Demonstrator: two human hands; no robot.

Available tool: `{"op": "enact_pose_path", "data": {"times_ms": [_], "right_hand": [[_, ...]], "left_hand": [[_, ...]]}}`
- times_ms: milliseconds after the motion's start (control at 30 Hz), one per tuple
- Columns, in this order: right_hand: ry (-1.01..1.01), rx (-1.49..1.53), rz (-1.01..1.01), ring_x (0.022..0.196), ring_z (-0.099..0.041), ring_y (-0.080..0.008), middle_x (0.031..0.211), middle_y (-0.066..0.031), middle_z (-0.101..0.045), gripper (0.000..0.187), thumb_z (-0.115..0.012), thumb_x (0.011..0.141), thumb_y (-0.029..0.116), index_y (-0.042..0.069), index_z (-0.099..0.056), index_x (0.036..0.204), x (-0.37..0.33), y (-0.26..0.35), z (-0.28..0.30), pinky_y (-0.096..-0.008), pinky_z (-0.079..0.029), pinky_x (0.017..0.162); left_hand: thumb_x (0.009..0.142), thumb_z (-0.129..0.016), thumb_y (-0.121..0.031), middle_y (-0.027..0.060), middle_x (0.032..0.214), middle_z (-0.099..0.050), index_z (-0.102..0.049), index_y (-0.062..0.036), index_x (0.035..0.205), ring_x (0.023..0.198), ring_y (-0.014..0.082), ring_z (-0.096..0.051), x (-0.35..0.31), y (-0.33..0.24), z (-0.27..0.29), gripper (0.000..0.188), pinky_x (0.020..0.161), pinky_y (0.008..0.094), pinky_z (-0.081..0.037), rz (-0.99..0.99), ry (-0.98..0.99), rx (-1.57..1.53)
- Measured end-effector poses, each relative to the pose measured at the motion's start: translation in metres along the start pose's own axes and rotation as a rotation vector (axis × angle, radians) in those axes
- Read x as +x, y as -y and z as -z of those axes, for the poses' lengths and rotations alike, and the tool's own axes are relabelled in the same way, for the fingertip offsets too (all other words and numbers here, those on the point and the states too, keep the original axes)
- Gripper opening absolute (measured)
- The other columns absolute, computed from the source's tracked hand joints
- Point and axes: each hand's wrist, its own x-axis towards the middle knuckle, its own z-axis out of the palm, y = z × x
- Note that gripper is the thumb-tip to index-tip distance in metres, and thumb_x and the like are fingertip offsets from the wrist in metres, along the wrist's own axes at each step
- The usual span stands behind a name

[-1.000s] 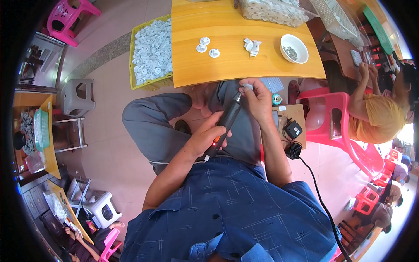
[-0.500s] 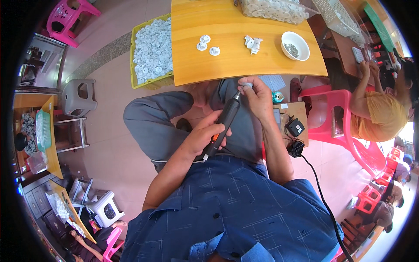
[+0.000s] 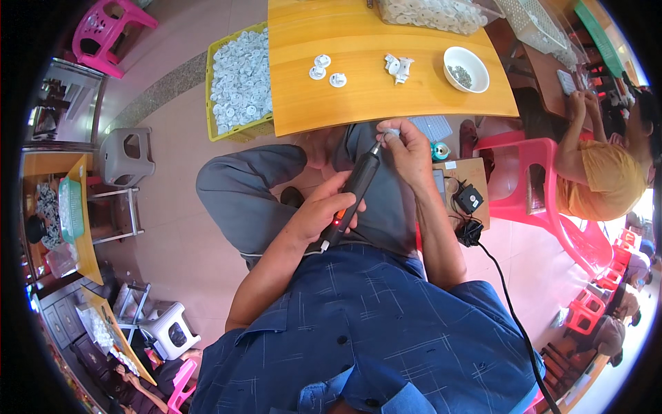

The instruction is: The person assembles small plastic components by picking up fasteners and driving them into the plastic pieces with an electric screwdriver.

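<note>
My left hand [image 3: 323,210] is wrapped round a black electric screwdriver [image 3: 363,175], held aslant over my lap with a red light lit near my thumb. A white cable leaves its lower end. The bit points up toward a small whitish part [image 3: 392,133] pinched in the fingers of my right hand [image 3: 409,152]. The tip meets or nearly meets the part, whose shape is mostly hidden. On the yellow table [image 3: 358,103] ahead lie several round white plastic pieces [image 3: 318,72] and a small pile of white parts [image 3: 398,67]. A white bowl [image 3: 476,58] there holds small metal screws [image 3: 460,76].
Left of the table stands a yellow crate [image 3: 241,131] full of white discs. A clear bin [image 3: 431,15] of similar parts sits at the back. On my right are a small stand with a black power adapter [image 3: 469,200], a pink chair [image 3: 524,172] and a seated person [image 3: 600,176].
A red light now glows on the screwdriver where none showed before. Both hands keep nearly the same place, and the view has shifted slightly.
</note>
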Motion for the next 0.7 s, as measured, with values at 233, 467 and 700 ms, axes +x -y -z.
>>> {"op": "enact_pose_path", "data": {"times_ms": [233, 467, 700], "right_hand": [[-0.002, 0.001, -0.004, 0.092, -0.068, -0.0126, 0.106, -0.0062, -0.07, 0.018, -0.056, 0.1, -0.006, -0.001, -0.067, 0.113, 0.0005, -0.0012, 0.0016, -0.0247, -0.054, 0.08], [0.014, -0.001, -0.015, 0.094, -0.068, -0.0131, 0.108, -0.0069, -0.071, 0.02, -0.056, 0.1, -0.006, 0.0, -0.066, 0.115, 0.0015, -0.0024, 0.0043, -0.0251, -0.054, 0.081], [0.009, 0.03, -0.025, 0.094, -0.068, -0.0135, 0.109, -0.0073, -0.071, 0.019, -0.056, 0.1, -0.005, 0.0, -0.066, 0.115, -0.0005, 0.0006, 0.0046, -0.0255, -0.054, 0.081]], "left_hand": [[0.099, -0.056, -0.014, 0.0098, 0.099, -0.067, -0.04, -0.0028, 0.151, 0.071, 0.0138, -0.065, 0.001, -0.0049, -0.0018, 0.056, 0.062, 0.0279, -0.056, 0.009, -0.01, 0.054], [0.099, -0.057, -0.014, 0.0099, 0.099, -0.067, -0.039, -0.002, 0.152, 0.071, 0.0143, -0.065, 0.0026, -0.0062, -0.0018, 0.057, 0.063, 0.0281, -0.056, 0.002, -0.008, 0.07], [0.098, -0.056, -0.015, 0.0098, 0.098, -0.066, -0.042, -0.0037, 0.15, 0.069, 0.0139, -0.064, 0.0048, -0.0046, 0.0009, 0.056, 0.06, 0.0273, -0.054, -0.008, -0.002, 0.082]]}}
